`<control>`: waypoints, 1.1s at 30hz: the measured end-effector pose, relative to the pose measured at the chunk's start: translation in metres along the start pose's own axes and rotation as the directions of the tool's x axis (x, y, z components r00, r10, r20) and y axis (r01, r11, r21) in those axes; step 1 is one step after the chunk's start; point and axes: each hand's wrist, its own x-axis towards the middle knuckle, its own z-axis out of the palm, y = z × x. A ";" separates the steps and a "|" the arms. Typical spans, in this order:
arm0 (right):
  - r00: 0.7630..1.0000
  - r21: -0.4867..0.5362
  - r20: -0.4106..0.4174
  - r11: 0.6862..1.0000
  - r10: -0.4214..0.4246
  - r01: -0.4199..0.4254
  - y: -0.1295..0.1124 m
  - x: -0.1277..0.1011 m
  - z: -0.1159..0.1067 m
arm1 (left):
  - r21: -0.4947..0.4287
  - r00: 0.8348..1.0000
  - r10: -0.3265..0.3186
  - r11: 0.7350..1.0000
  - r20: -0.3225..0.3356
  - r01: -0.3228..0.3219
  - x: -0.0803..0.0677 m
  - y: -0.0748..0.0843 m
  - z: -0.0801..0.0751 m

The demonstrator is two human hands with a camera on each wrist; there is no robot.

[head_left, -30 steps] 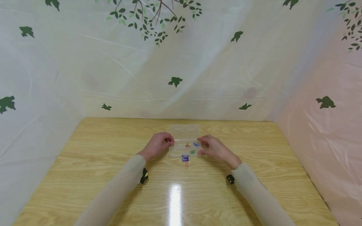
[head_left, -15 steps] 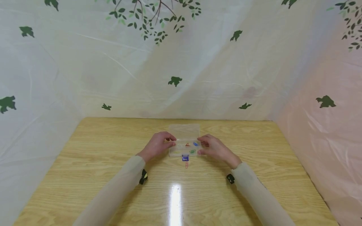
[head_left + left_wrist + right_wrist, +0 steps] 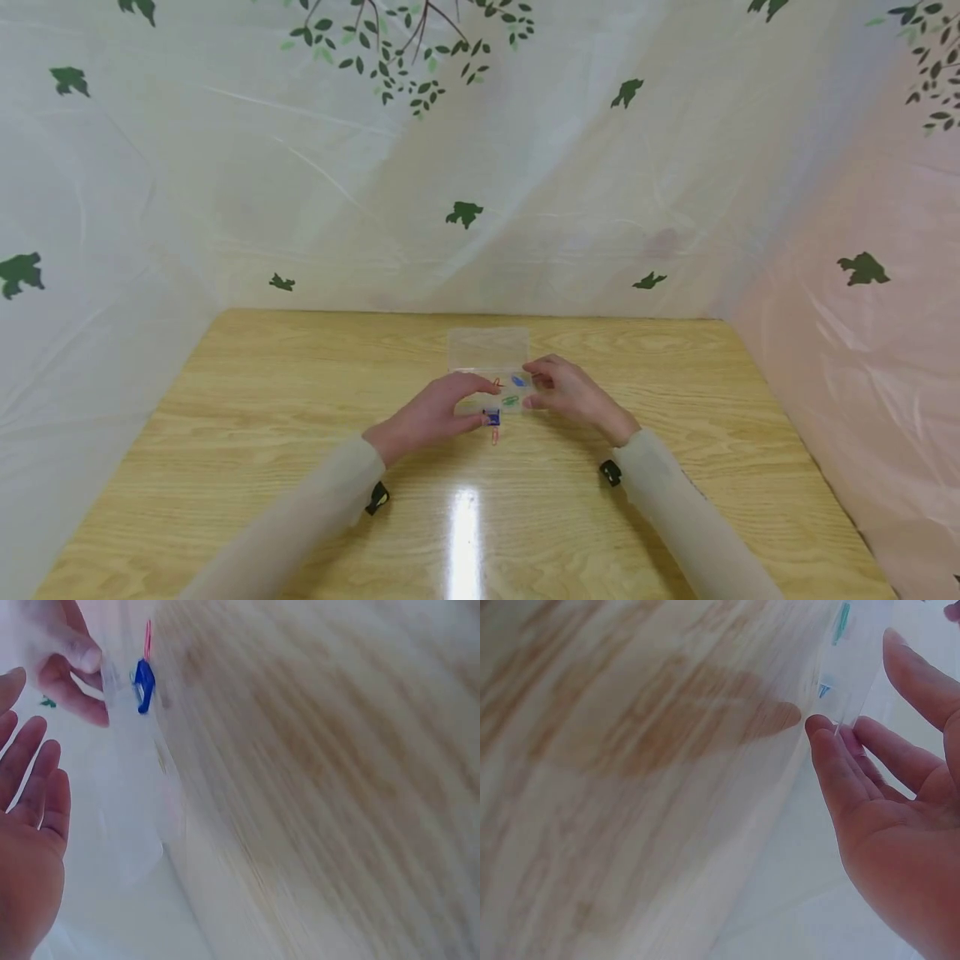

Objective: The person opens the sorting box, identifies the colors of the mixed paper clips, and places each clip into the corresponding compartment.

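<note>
A clear plastic box (image 3: 517, 411) with divided compartments lies on the table, its lid (image 3: 489, 348) tipped back. Inside show a red paper clip (image 3: 497, 382), blue clips (image 3: 518, 381) and a green paper clip (image 3: 511, 401). Against the box's front is a small blue piece like a binder clip (image 3: 492, 418), with a pink paper clip (image 3: 494, 436) before it. My right hand (image 3: 573, 398) holds the box's right end between thumb and fingers. Over the left compartments reaches my left hand (image 3: 431, 412), fingers extended, thumb near the blue piece; contact cannot be told. It hides the box's left part.
A wood-grain table (image 3: 300, 358) spreads around the box. Behind and beside it hang pale sheets (image 3: 337, 208) with green leaf patterns. A black wrist device (image 3: 611, 473) shows under the right sleeve, another (image 3: 378, 498) under the left.
My left hand has left the box's left end and moved right and nearer, over the left compartments, with its fingers spread apart. The right hand keeps its place.
</note>
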 end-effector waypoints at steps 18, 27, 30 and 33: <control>1.000 -0.009 -0.001 1.000 0.027 -0.027 -0.001 0.003 0.000 | 0.121 0.964 -0.013 0.992 0.264 -0.020 -0.009 -0.005 0.014; 0.998 0.004 0.004 0.998 0.056 -0.056 -0.001 0.004 0.001 | 0.168 0.959 0.027 0.983 0.284 -0.077 -0.011 -0.009 0.018; 0.998 0.008 0.002 0.998 0.059 -0.059 -0.002 0.003 0.001 | 0.172 0.958 0.033 0.981 0.284 -0.085 -0.013 -0.010 0.017; 0.998 0.011 -0.001 0.998 0.057 -0.057 -0.003 0.003 0.001 | 0.157 0.960 0.035 0.984 0.278 -0.081 -0.015 -0.011 0.017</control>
